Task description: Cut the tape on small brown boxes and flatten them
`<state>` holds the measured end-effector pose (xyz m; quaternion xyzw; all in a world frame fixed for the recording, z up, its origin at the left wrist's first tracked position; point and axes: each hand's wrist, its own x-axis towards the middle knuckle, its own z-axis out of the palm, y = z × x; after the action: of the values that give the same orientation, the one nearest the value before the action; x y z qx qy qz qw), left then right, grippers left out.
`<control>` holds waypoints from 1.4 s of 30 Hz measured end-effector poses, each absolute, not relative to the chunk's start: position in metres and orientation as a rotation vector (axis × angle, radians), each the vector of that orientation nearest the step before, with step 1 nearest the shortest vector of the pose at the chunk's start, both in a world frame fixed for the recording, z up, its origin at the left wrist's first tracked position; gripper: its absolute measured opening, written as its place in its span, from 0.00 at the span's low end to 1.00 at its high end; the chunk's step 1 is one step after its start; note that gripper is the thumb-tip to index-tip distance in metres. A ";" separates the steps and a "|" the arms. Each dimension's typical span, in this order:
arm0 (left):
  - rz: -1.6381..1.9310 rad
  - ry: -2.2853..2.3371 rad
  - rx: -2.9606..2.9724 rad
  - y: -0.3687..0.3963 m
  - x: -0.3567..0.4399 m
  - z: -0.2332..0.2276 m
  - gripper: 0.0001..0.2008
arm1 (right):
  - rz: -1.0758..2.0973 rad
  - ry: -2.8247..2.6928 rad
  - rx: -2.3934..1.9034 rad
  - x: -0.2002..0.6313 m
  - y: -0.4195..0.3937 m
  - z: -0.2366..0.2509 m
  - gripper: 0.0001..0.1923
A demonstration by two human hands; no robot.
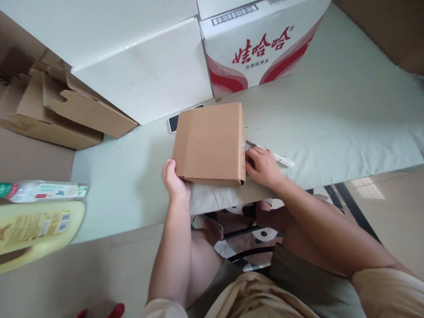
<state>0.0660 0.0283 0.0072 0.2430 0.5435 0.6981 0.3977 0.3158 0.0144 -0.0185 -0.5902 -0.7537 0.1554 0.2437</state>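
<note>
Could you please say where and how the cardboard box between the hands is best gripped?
The cardboard box is probably best gripped by opposite side walls, from left and right: its flat top offers nothing to pinch. The left hand holds its near left corner.

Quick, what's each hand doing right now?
Left hand: holding the cardboard box by its near left corner.
Right hand: curled at the box's right side; grip unclear.

A table [344, 115] stands here under a pale green cloth [112, 190], rumpled along the near edge. Pale, glossy tiled floor [397, 207] surrounds it, and over to the right a grid-like patch of light [367, 188] gleams.
</note>
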 end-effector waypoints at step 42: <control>1.774 1.350 0.632 0.028 0.066 0.002 0.22 | 0.327 -2.120 -1.619 0.315 0.014 -0.022 0.08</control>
<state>0.0659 0.0276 0.0019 0.2498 0.5338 0.7016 0.4005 0.3154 0.0142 -0.0223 -0.5869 -0.7687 0.1184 0.2250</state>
